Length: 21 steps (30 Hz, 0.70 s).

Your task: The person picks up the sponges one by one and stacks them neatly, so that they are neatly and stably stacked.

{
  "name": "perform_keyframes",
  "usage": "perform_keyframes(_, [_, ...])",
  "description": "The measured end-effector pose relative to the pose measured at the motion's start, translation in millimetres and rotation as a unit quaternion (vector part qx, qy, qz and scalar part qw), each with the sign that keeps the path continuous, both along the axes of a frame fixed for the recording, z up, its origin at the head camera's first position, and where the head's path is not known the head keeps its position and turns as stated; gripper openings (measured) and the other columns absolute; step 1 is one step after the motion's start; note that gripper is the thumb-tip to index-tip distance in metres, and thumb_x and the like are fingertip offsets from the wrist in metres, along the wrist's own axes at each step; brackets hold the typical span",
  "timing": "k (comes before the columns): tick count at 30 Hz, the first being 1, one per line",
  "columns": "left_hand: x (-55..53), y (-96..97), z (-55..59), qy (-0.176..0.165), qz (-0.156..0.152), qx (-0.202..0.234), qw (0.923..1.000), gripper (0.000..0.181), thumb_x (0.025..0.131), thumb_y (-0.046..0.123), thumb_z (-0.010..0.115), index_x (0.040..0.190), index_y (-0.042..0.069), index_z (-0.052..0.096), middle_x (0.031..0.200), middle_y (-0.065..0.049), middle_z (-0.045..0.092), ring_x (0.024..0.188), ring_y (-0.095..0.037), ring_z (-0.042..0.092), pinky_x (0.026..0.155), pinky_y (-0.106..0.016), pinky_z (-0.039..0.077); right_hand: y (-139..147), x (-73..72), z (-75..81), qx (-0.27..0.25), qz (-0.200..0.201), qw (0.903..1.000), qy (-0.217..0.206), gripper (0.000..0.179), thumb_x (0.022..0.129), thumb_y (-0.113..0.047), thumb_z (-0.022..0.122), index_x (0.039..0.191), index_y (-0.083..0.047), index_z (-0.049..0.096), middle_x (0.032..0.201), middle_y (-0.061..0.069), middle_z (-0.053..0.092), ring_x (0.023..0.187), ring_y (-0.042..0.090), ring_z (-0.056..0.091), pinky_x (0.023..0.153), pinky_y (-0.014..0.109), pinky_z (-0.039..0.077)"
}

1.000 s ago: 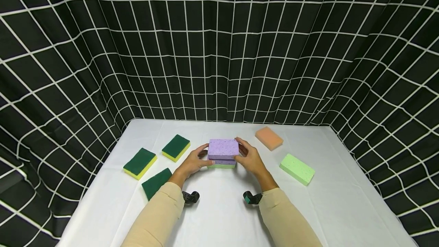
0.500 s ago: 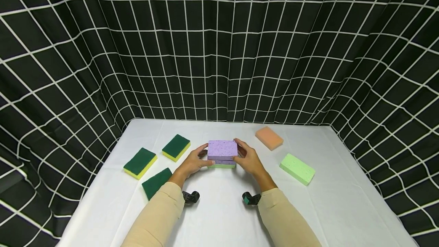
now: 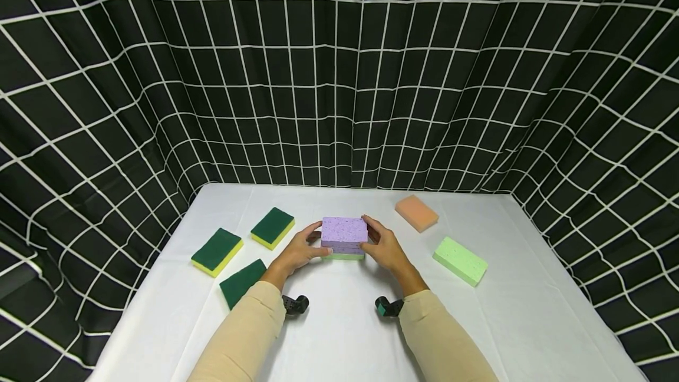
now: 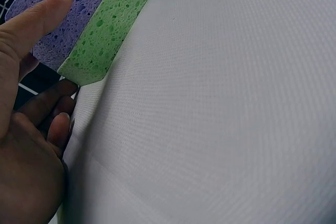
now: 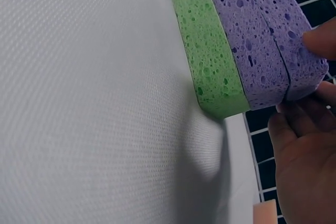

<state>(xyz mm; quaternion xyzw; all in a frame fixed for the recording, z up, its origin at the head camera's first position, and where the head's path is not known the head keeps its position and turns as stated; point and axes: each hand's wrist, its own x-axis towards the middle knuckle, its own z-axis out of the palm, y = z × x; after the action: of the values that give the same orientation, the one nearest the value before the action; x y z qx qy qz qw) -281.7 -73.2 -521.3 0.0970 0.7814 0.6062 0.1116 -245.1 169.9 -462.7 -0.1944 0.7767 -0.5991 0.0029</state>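
Observation:
Mid-table stands a stack of three sponges. A green sponge (image 3: 346, 257) (image 5: 211, 51) lies at the bottom, with a lower purple sponge (image 5: 247, 40) over it and an upper purple sponge (image 3: 345, 230) (image 5: 291, 51) on top. My left hand (image 3: 296, 257) (image 4: 26, 108) holds the stack's left end, its thumb on the front face of the lower purple sponge. At the right end, my right hand (image 3: 388, 247) (image 5: 310, 156) grips the upper purple sponge between thumb and fingers. A thin seam shows between the purple sponges in the right wrist view. Some fingertips are hidden behind the stack.
Several green-and-yellow scouring sponges lie to the left: a back one (image 3: 273, 226), an outer one (image 3: 216, 251), and a near one (image 3: 241, 283) partly behind my left arm. An orange sponge (image 3: 416, 213) and another green sponge (image 3: 460, 261) lie right on the white-covered table (image 3: 350, 335).
The upper purple sponge has come down and slightly left with my right hand, closing the gap above the lower purple sponge. My left hand has stayed nearly still.

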Motion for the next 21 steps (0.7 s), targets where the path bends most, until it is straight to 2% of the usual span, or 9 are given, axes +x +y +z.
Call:
perform_keyframes(8, [-0.4,-0.1,0.6,-0.003,0.002,-0.005,1.0000,0.086,0.075,0.020,0.085,0.148,0.018,0.040,0.134,-0.014,0.052,0.126,-0.032,0.043,0.103,-0.049,0.033,-0.8,0.8,2.3,0.030,-0.002,0.9996,0.003,0.067,0.082,0.011,0.059,0.141,0.018,0.028,0.146,0.033,0.029,0.135,0.041,0.030,0.107,0.046,0.028])
perform_keyframes(21, [-1.1,1.0,-0.4,0.004,0.006,0.017,0.9998,0.080,0.074,0.015,0.085,0.144,0.018,0.046,0.130,-0.013,0.055,0.123,-0.032,0.046,0.103,-0.050,0.033,-0.2,-1.1,2.6,0.047,-0.004,0.9989,0.005,0.065,0.082,0.012,0.059,0.141,0.017,0.030,0.145,0.033,0.031,0.134,0.041,0.032,0.107,0.045,0.028])
